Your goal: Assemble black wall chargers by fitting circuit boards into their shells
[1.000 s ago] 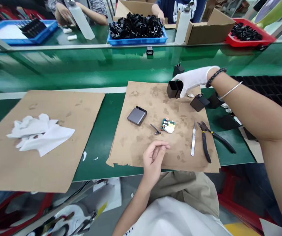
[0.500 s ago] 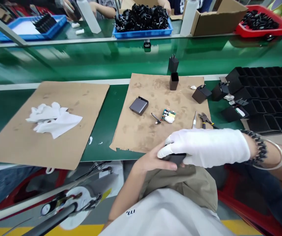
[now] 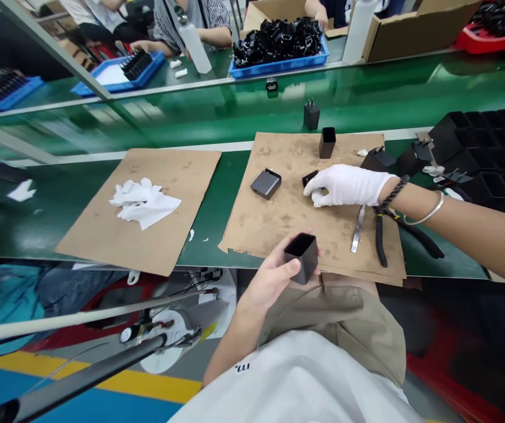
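Note:
My bare left hand (image 3: pixel 274 270) grips a black charger housing (image 3: pixel 307 258) over the table's front edge, its open end facing up. Above the cardboard mat, my right hand (image 3: pixel 338 183), in a white glove, has its fingers curled on a small circuit board (image 3: pixel 324 191). Only a yellow bit of the board shows; the rest is hidden by the glove. A small black part (image 3: pixel 309 178) pokes out at the fingertips. Left of it lies a dark grey box-shaped charger (image 3: pixel 266 184). Another open black housing (image 3: pixel 327 143) stands behind.
Pliers (image 3: pixel 381 238) and a flat metal tool (image 3: pixel 357 229) lie near my right forearm. Rows of black housings (image 3: pixel 490 147) stand at right. White gloves (image 3: pixel 144 202) rest on the left cardboard (image 3: pixel 103 235). A blue tray (image 3: pixel 279 69) of black parts is across the green belt, near co-workers.
My right hand has left the housing and reached forward to the circuit board. My left hand keeps the housing, its open end now in view. The view has swung left.

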`<state>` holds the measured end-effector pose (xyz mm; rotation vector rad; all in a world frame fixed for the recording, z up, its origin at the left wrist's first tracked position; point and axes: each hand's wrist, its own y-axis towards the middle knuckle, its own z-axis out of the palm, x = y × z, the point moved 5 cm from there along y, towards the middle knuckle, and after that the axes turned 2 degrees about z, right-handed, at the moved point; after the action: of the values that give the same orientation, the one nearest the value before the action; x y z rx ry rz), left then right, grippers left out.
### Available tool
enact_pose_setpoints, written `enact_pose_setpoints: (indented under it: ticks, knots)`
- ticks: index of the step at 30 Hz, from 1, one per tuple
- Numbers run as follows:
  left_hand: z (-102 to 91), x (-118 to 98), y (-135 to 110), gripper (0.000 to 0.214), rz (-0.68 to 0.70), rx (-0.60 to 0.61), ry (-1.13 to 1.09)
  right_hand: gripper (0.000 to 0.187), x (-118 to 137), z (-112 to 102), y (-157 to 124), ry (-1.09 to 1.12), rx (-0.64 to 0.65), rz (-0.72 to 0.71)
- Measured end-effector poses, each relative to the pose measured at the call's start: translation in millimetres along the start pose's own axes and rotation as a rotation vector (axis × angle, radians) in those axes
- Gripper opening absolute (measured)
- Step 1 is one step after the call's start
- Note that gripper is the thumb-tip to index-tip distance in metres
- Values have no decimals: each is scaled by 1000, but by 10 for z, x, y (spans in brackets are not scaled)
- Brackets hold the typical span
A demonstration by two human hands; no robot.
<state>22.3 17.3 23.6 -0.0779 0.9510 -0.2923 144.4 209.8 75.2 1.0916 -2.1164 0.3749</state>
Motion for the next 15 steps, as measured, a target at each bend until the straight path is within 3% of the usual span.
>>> enact_pose_setpoints:
  ticks: [2, 5, 8, 11, 15]
  knots:
    - [-51, -102, -27, 70, 146, -180, 172, 36, 36, -70, -81, 116, 28, 46]
    - [-42, -210, -66, 72, 263, -309, 346, 59, 274, -84, -345, 576, -2, 64]
    - [45, -274, -76, 73, 309, -288, 442, 43, 639, -42, -697, 814, -227, -18]
    - [171, -331, -77, 73, 391, -218, 496, 38, 925, 30, -972, 766, -436, -82]
    - [338, -380, -78, 74, 541, -98, 562, 49, 1045, 76, -1100, 687, -539, -172]
